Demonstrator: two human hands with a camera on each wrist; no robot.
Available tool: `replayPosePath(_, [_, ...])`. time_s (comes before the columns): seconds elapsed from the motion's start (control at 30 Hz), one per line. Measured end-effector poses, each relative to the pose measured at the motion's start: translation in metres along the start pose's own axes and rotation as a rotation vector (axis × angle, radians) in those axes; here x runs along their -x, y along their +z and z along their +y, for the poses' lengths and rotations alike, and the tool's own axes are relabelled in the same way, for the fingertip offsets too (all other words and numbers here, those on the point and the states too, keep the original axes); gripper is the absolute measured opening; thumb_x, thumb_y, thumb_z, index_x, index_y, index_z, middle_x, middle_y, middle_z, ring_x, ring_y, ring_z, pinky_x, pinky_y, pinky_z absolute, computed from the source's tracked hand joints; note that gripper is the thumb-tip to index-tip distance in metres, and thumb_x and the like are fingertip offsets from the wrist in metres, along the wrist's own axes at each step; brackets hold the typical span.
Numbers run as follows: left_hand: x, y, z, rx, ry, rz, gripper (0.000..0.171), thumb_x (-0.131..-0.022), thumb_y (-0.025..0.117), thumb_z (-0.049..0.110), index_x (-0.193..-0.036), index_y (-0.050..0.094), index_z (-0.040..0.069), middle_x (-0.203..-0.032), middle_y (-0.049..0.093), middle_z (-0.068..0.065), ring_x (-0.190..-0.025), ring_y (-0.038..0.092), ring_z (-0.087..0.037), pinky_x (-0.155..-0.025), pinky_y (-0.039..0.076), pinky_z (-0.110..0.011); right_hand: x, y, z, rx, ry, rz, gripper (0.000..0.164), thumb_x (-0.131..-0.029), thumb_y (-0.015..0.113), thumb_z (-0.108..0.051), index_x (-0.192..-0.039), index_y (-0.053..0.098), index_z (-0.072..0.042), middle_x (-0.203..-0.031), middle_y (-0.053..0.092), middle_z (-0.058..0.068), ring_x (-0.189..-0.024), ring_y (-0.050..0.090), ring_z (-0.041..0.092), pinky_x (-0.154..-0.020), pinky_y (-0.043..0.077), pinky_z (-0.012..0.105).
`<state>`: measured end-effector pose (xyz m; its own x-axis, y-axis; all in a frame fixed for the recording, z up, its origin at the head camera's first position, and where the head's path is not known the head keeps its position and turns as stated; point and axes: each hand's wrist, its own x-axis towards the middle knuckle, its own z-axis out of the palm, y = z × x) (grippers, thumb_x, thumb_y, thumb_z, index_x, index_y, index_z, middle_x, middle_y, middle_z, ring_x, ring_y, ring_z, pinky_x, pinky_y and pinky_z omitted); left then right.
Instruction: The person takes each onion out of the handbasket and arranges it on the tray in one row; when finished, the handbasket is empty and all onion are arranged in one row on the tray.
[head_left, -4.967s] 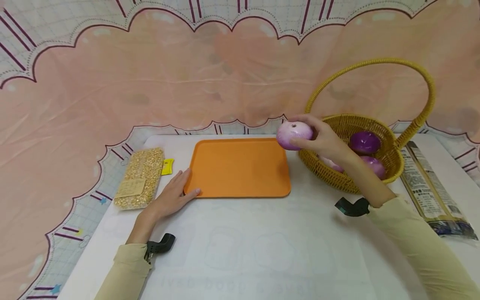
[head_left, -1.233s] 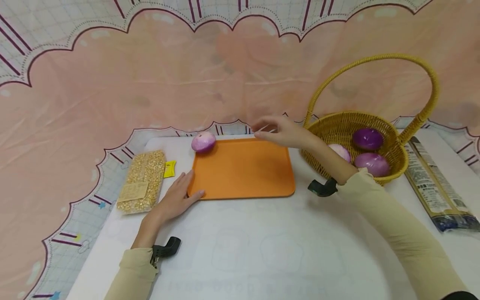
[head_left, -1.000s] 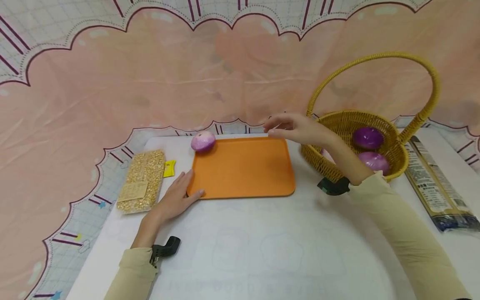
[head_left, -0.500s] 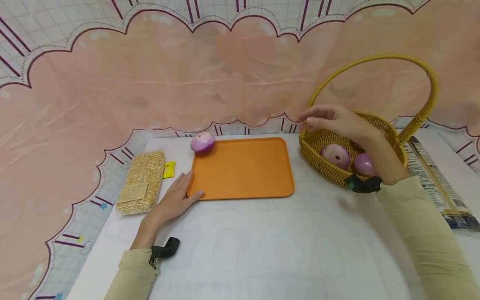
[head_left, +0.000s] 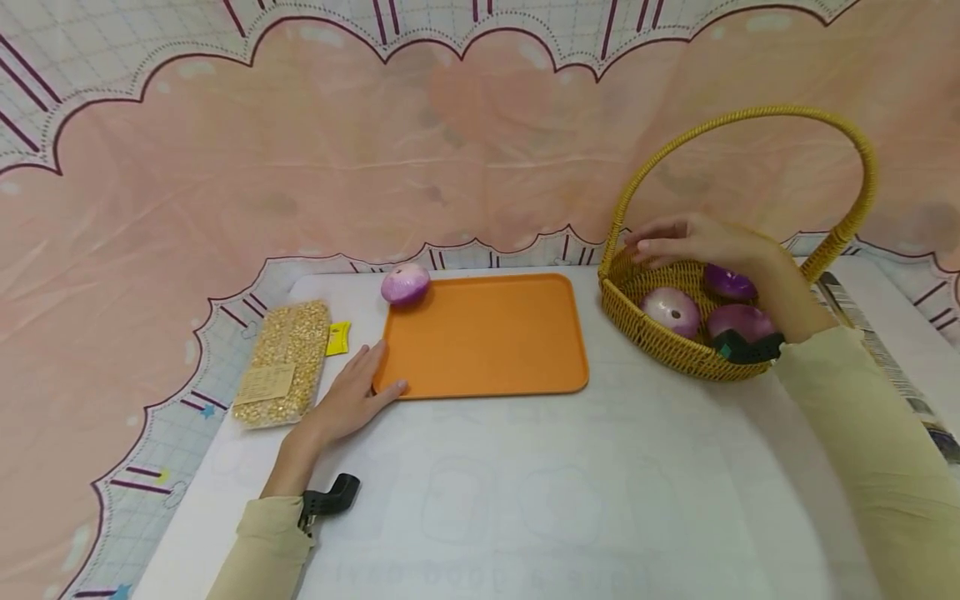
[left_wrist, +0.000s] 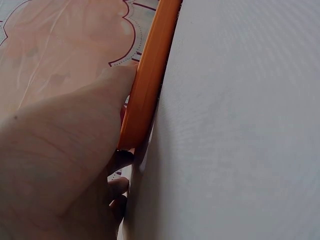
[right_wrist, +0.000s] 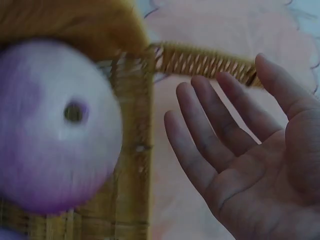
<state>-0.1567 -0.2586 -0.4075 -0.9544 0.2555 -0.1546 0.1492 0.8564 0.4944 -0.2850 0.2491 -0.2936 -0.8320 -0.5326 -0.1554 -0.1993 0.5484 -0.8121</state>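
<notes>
With right hand (head_left: pixel 699 240) empty, fingers spread, left hand (head_left: pixel 345 402) straight-fingered against the rectangular orange tray (head_left: pixel 491 342), we judged the basket's round purple-white onion (head_left: pixel 666 309) firm, slick, best side-cupped.

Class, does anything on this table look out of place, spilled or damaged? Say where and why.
The leftmost onion seems odd: it covers the far left corner of the tray, whose middle is bare. Whether it rests fully inside is unclear. No spill or damage shows.

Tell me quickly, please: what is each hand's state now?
Left hand: open, touching the orange tray at its corner.
Right hand: open, holding nothing, near the basket.
</notes>
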Motion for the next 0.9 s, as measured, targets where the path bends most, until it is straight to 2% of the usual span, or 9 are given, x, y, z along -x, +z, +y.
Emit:
replayPosePath(0.27, [-0.002, 0.001, -0.002, -0.010, -0.007, 0.002, 0.091, -0.095, 0.048, 0.058, -0.156, 0.009, 0.003, -0.164, 0.012, -0.017, -0.152, 0.004, -0.038, -0.122, 0.009, -0.057, -0.002, -0.023, 0.020, -0.046, 0.045, 0.041, 0.053, -0.101, 0.050, -0.031, -0.141, 0.044, 0.004, -0.128, 0.064, 0.000, -0.107, 0.064, 0.000, -0.091, 0.055, 0.020])
replayPosePath(0.5, [-0.004, 0.003, -0.003, -0.008, -0.010, -0.009, 0.091, -0.095, 0.048, 0.059, -0.156, 0.008, 0.004, -0.164, 0.011, -0.016, -0.152, 0.004, -0.037, -0.122, 0.008, -0.057, 0.002, -0.032, 0.032, 0.017, 0.068, 0.077, 0.049, -0.100, 0.054, -0.028, -0.136, 0.049, 0.005, -0.114, 0.068, -0.009, -0.101, 0.066, 0.001, -0.086, 0.057, 0.021])
replayPosePath(0.73, [-0.003, 0.002, -0.004, -0.015, -0.007, -0.005, 0.091, -0.095, 0.048, 0.059, -0.156, 0.008, 0.004, -0.164, 0.011, -0.016, -0.152, 0.004, -0.037, -0.122, 0.009, -0.057, 0.006, -0.046, 0.043, 0.076, 0.118, 0.100, 0.048, -0.099, 0.055, -0.031, -0.135, 0.053, 0.001, -0.116, 0.064, -0.009, -0.105, 0.061, 0.001, -0.087, 0.054, 0.018])
replayPosePath(0.9, [-0.004, 0.002, -0.003, -0.014, -0.007, -0.007, 0.091, -0.095, 0.048, 0.059, -0.156, 0.008, 0.004, -0.164, 0.011, -0.016, -0.152, 0.004, -0.037, -0.122, 0.009, -0.058, 0.009, -0.050, 0.049, 0.136, 0.131, 0.142, 0.045, -0.097, 0.058, -0.030, -0.130, 0.058, 0.001, -0.117, 0.062, -0.009, -0.103, 0.054, -0.004, -0.084, 0.046, 0.010])
